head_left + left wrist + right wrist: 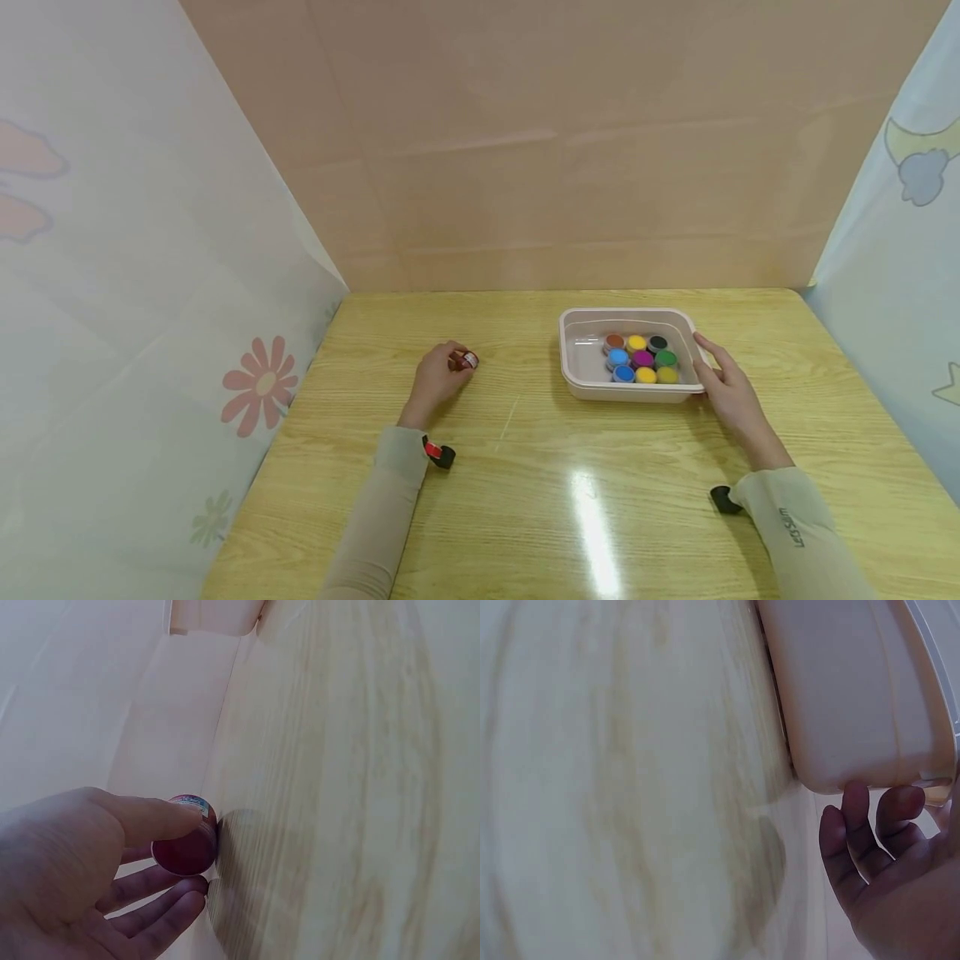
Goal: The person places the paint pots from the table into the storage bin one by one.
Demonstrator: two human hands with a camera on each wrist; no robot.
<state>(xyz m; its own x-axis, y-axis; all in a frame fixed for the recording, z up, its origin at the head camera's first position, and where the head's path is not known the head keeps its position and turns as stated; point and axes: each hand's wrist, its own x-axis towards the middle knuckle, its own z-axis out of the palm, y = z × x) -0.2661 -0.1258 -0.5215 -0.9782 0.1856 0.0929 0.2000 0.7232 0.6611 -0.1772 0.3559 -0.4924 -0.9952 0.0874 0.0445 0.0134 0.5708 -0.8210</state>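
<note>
Left of the middle of the table, my left hand (pixel 438 382) pinches a small round pot with a dark red top (pixel 469 360). In the left wrist view this pot (pixel 186 838) is between the thumb and fingers, close to the wood surface. My right hand (pixel 727 392) holds the right end of a pale pink plastic tray (pixel 603 390). From the right wrist view, bent fingertips (pixel 855 796) touch the tray's outer end wall (pixel 840 712); the thumb is mostly hidden there. Several small round paint pots (pixel 642 358) of various colours stand grouped in rows inside the tray, towards its right side.
The wooden table (pixel 540 467) ends at a brown paper-like backdrop (pixel 562 167) behind. White patterned cloth hangs on the left side (pixel 150 292) and the right side (pixel 907 317). Bright glare lies on the tabletop near the front.
</note>
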